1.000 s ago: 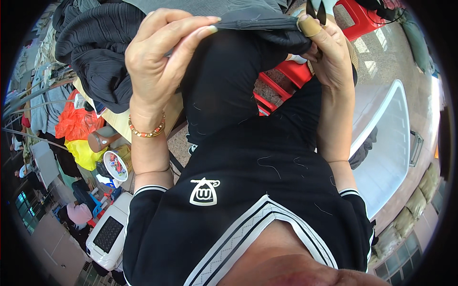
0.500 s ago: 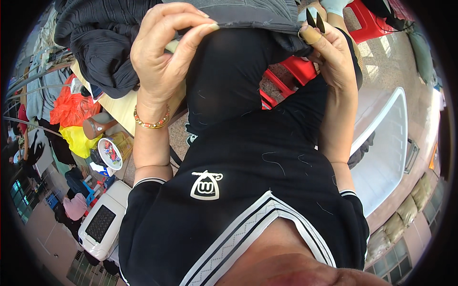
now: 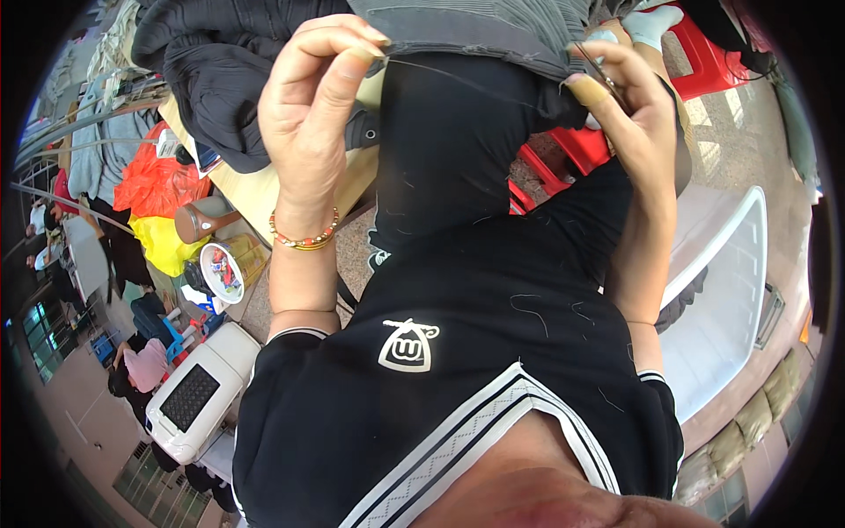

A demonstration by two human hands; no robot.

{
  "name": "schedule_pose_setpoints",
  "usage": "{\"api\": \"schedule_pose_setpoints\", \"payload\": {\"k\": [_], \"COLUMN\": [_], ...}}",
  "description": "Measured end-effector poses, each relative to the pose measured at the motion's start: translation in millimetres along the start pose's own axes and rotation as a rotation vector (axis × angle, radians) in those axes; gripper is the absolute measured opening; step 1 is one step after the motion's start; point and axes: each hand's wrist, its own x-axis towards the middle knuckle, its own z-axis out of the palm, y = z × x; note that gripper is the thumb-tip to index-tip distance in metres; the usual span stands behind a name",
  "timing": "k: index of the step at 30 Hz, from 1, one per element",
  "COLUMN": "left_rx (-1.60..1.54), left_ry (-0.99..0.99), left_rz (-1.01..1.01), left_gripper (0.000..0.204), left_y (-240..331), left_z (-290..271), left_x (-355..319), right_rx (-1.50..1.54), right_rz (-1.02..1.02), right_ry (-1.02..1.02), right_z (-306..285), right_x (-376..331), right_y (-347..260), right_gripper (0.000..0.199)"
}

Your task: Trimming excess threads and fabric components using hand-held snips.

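Observation:
My left hand (image 3: pixel 312 106), with a beaded bracelet on its wrist, is raised with thumb and index finger pinched together. From that pinch a thin thread (image 3: pixel 431 69) runs to the right across my black-trousered leg. In my right hand (image 3: pixel 629 110) are small dark thread snips (image 3: pixel 606 75), their blades partly hidden by the fingers. A tan covering wraps the right thumb. Between the hands, over my knees, lies a grey ribbed garment (image 3: pixel 493 37) with a smooth band along its near edge. My right thumb is close to that band's right end; whether it touches, I cannot tell.
A heap of dark pleated garments (image 3: pixel 216 97) lies on a wooden board (image 3: pixel 255 198) at the left. Beyond it are red (image 3: pixel 158 180) and yellow plastic bags and a tub of small bits (image 3: pixel 224 275). A white plastic bin (image 3: pixel 722 326) stands right, a red stool (image 3: pixel 704 57) far right.
My left hand has come away from the garment's band, drawing a thread. The snips in my right hand have turned from pointing up to lying slanted. The whole view has shifted slightly.

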Motion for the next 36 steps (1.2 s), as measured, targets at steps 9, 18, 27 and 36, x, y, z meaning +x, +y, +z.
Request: {"api": "schedule_pose_setpoints", "payload": {"k": [9, 18, 27, 36], "left_rx": [-0.047, -0.102, -0.107, 0.04], "left_ry": [0.058, 0.048, 0.01, -0.075], "left_rz": [-0.066, -0.108, -0.108, -0.118], "left_gripper": [0.014, 0.015, 0.015, 0.019], "left_y": [-5.6, -5.2, -5.9, -10.3], "left_z": [-4.9, -5.7, -6.0, -4.3], "left_x": [-10.5, -12.1, -9.6, 1.0], "right_rx": [-0.532, -0.782, -0.737, -0.461], "right_rz": [-0.604, -0.858, -0.936, -0.694], "right_ry": [-0.042, 0.048, 0.075, 0.158], "right_z": [44.6, 61.3, 62.4, 20.1], "right_x": [20.6, 25.9, 28.1, 14.3], "right_y": [-51.4, -51.7, -45.2, -20.0], "right_gripper": [0.035, 0.039, 0.037, 0.03]}}
